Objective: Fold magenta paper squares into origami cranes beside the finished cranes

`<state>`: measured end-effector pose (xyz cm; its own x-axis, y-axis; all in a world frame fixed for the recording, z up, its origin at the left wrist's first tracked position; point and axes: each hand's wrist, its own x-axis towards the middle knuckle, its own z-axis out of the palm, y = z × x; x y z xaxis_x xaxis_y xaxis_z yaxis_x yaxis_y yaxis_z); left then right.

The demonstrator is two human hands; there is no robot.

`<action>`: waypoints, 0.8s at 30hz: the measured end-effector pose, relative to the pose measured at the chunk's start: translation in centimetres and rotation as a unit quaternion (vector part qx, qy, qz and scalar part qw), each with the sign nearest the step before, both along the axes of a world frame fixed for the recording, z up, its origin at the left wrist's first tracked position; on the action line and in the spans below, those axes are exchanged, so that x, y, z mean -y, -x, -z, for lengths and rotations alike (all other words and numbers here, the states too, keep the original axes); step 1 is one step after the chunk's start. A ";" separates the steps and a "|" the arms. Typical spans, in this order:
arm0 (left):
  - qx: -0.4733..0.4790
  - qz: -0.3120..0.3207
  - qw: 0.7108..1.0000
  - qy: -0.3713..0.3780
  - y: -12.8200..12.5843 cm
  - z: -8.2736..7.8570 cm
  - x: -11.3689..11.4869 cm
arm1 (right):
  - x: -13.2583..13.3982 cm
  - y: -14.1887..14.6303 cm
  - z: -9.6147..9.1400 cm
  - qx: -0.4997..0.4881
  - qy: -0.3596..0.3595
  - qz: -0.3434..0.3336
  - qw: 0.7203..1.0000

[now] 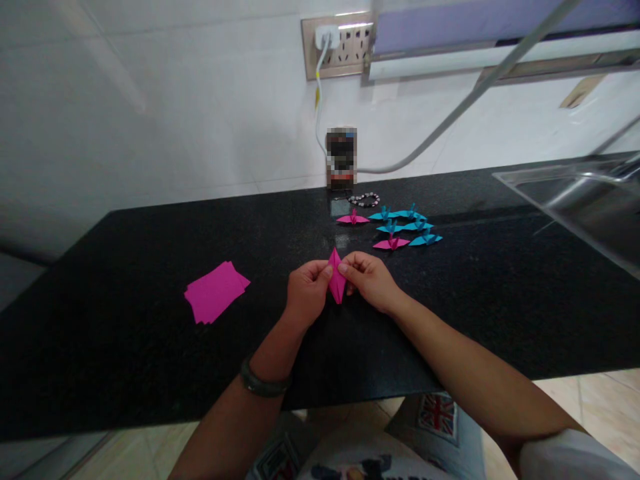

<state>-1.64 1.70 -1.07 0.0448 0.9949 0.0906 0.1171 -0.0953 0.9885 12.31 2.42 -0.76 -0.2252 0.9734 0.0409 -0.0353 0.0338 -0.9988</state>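
Note:
A piece of pink origami paper (337, 283), folded into a narrow diamond, is held upright over the dark counter. My left hand (309, 288) pinches its left edge between thumb and fingers. On the opposite edge, my right hand (369, 278) grips it the same way, thumb on the front face. Beyond my right hand sit finished paper cranes: a pink crane (392, 244), another pink crane (353, 219) and several blue cranes (419, 227). To the left of my hands lies a fanned stack of pink paper sheets (215, 293).
A phone-like device (341, 160), blurred out, leans on the tiled wall, with a bead bracelet (365, 199) in front. A white cable (320, 93) hangs from the wall socket (355, 45). A grey hose (450, 120) crosses the upper right. The metal sink (585, 200) is at right.

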 end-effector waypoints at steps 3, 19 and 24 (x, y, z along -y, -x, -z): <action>0.011 0.007 1.000 -0.002 -0.1 -0.2 0.1 | 0.0 0.0 -0.1 -0.004 0.003 -0.001 1.000; 0.025 0.036 0.999 0.013 -0.3 -0.1 0.1 | -0.1 -0.1 -0.1 -0.018 -0.016 0.016 1.000; -0.016 0.053 0.998 -0.010 -0.4 0.0 0.2 | 0.0 -0.1 -0.3 -0.020 -0.010 0.012 1.000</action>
<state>-1.25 1.53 -1.10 0.1533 0.9823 0.1079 0.1362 -0.1291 0.9822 12.44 2.44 -0.49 -0.1996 0.9775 0.0688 -0.0741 0.0550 -0.9957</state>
